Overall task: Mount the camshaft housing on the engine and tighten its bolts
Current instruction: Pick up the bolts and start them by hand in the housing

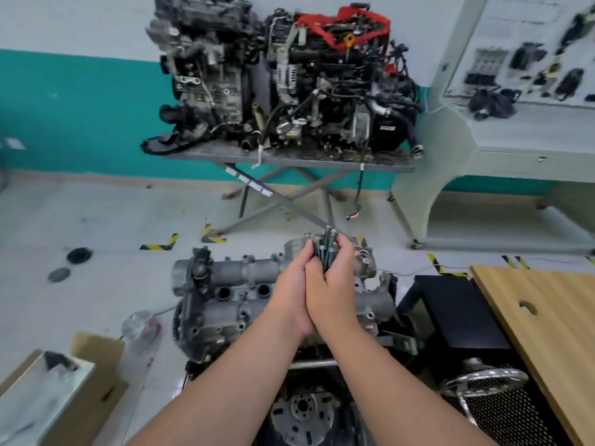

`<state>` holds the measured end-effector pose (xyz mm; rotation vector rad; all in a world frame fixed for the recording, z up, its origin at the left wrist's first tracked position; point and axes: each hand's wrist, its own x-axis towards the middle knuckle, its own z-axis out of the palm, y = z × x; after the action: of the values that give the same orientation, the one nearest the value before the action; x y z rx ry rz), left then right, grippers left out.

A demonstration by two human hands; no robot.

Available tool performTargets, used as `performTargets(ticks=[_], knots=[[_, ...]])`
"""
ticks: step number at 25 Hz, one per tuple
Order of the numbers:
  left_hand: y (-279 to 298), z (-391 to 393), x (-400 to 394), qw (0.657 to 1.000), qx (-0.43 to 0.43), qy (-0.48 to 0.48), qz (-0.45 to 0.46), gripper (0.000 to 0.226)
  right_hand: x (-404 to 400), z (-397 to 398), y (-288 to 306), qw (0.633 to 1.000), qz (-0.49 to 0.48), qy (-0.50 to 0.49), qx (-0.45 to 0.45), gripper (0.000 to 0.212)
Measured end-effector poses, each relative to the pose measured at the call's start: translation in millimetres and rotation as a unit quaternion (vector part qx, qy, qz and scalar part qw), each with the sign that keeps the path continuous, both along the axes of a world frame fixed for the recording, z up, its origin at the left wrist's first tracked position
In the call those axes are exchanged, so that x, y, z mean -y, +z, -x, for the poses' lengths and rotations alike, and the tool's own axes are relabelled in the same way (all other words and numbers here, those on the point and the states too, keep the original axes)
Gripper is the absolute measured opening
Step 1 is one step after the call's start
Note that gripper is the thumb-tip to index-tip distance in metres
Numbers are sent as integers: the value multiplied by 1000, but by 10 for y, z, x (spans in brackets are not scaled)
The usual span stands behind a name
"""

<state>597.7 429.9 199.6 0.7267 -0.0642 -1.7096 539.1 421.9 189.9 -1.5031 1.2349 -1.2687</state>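
Currently we cup the bolts point(325, 252) upright between both hands, left hand point(291, 292) and right hand point(335, 284), fingers point(346, 244) curled round them so none drop; the camshaft housing point(231, 284) lies just below the fingers, seated on the engine point(209, 336).

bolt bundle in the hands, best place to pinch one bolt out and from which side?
Take one by its head, from above. The bolts stand roughly upright as a bunch, cupped between the left hand and right hand over the camshaft housing. Only the heads and upper shanks stick out past the fingers; the lower shanks are hidden in the palms, so a pinch from the side would probably be blocked.
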Motion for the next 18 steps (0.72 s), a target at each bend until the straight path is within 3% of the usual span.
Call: performTargets(ticks=[5, 9, 18], knots=[[-138, -343, -131, 998, -45, 20, -32, 44, -92, -370, -69, 997, -76, 2, 33, 63], [-172, -495, -198, 997, -58, 27, -41, 45, -160, -542, -41, 998, -67, 7, 19, 70], [-184, -598, -268, 998, -3, 58, -3, 28, -253, -629, 18, 995, 49, 44, -77, 47]])
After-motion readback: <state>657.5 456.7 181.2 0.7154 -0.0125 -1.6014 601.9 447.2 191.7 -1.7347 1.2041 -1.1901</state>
